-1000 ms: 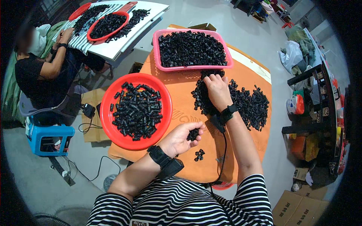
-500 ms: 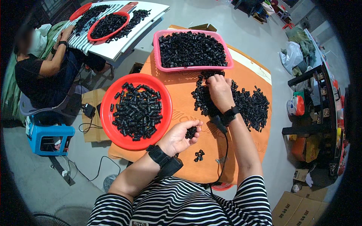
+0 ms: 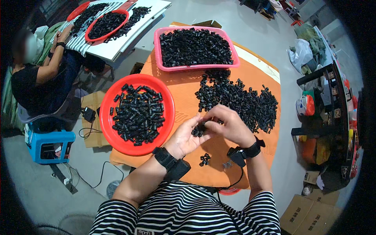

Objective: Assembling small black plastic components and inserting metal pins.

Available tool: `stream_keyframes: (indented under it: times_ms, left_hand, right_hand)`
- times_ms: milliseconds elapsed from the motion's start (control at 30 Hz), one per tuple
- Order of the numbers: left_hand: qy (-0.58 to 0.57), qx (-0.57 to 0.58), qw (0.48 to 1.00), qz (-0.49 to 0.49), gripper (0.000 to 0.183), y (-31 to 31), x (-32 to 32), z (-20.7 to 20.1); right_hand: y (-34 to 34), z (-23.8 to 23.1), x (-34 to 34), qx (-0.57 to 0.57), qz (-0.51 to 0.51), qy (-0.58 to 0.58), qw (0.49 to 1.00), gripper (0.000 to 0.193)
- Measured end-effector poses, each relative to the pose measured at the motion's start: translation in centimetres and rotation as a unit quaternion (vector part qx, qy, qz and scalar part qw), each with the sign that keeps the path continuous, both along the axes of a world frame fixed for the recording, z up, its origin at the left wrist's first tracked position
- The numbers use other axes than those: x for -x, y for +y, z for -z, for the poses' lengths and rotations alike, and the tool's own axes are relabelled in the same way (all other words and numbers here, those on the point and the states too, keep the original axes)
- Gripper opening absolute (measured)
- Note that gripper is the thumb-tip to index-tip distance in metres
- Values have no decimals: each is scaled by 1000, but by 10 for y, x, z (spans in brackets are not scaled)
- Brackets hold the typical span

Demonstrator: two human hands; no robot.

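Several small black plastic parts [image 3: 198, 130] rest in the cupped palm of my left hand [image 3: 184, 137], its fingers curled round them. My right hand [image 3: 229, 124] meets it over the orange cloth, thumb and fingers pinched at a black part beside the left fingertips. What exactly that pinch holds is partly hidden. A loose pile of black parts [image 3: 235, 96] spreads just beyond my right hand. To the left stands a round red tray [image 3: 105, 135] with black cylindrical parts in it. A small cluster of black parts [image 3: 205, 159] lies nearer to me, beside a few small clear or metallic pieces [image 3: 227, 165].
A pink basket [image 3: 196, 67] heaped with black parts stands at the table's far side. At the upper left a person [image 3: 43, 74] works at a white table [image 3: 147, 23]. A blue stool [image 3: 51, 143] is on the floor at left, a dark shelf rack [image 3: 333, 105] at right.
My right hand has come back from the loose pile to my left hand, and the two now meet. The view has shifted slightly. The left hand still cups black parts.
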State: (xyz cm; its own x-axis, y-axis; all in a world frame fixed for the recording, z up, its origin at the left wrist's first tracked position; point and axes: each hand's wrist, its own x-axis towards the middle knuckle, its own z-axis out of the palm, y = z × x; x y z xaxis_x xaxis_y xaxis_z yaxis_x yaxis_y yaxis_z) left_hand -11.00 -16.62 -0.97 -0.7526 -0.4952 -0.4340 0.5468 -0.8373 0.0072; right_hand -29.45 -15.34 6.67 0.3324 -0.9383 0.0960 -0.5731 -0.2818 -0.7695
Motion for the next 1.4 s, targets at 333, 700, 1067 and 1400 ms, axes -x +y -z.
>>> stream_keyframes:
  times_ms: [333,700,1067,1400]
  left_hand:
    - [-13,-19,997,77,23,-2,-8,4]
    - [-92,-13,991,96,20,3,-18,-2]
    - [-86,-8,991,101,20,5,-14,-9]
    - [-34,0,996,85,18,5,-18,2]
  right_hand:
    - [-75,59,9,200,201,75,956,16]
    - [-110,92,-9,232,192,333,894,10]
    - [-106,95,6,196,202,311,908,15]
    - [-101,82,15,155,205,203,945,6]
